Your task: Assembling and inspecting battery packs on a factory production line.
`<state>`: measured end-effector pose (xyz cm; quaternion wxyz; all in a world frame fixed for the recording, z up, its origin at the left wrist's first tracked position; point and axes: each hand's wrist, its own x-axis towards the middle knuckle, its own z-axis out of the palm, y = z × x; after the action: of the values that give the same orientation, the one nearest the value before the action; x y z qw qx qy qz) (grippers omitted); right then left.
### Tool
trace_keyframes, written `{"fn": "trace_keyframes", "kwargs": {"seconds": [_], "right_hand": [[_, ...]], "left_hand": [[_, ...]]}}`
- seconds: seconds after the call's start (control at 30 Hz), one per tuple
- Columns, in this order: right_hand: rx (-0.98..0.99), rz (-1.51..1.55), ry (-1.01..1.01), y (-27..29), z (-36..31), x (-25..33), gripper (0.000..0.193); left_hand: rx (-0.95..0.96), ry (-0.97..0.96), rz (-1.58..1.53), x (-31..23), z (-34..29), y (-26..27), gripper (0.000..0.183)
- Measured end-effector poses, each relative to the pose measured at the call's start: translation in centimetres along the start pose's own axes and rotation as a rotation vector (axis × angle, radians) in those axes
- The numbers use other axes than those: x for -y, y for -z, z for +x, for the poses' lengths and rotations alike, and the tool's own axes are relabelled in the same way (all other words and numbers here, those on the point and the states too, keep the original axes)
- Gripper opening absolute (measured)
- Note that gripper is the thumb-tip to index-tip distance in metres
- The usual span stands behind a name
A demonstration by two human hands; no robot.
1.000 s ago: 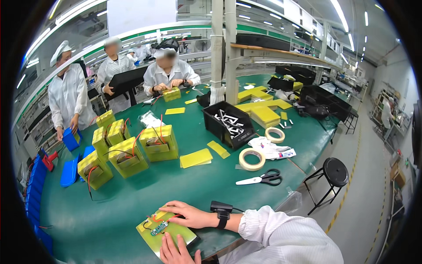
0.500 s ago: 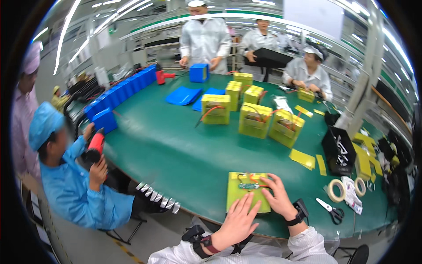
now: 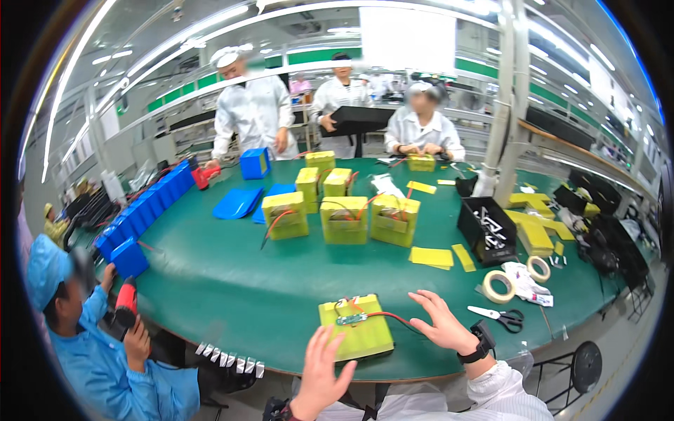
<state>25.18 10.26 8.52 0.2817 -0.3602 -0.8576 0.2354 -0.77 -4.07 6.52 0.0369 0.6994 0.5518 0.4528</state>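
Observation:
A flat yellow-green battery pack lies on the green table in front of me, slightly turned. On its upper side sits a small green circuit board with thin wires. From the board a red cable runs right, passing beneath my right hand's thumb. My right hand hovers right of the pack, fingers stretched out; whether its thumb touches the cable I cannot tell. My left hand is at the pack's near left corner, fingers spread, holding nothing.
Scissors, tape rolls and a black bin lie to the right. Several upright yellow battery packs stand farther back. At left, a person in blue holds a red heat gun near blue packs. Other people stand or sit across the table.
Both hands have come off the pack and moved apart. The pack is now turned, and the red cable stretches out to its right. My view has swung right and up.

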Motion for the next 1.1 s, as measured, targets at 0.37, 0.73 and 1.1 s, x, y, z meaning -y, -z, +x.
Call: {"fn": "trace_keyframes", "kwargs": {"seconds": [0.37, 0.73, 1.1], "right_hand": [[0.105, -0.137, -0.059, 3.1, 13.2, -7.5, 0.042], [0.312, -0.026, -0.121, -1.8, 10.7, -8.9, 0.044], [0.110, 0.014, -0.119, 1.9, -0.3, -5.4, 0.038]], "left_hand": [[-0.094, 0.308, -0.181, 5.4, -0.4, -0.3, 0.052], [-0.065, 0.489, -0.265, 8.6, -2.2, -1.8, 0.046], [-0.078, 0.515, -0.565, 7.8, -1.4, -2.7, 0.051]]}}
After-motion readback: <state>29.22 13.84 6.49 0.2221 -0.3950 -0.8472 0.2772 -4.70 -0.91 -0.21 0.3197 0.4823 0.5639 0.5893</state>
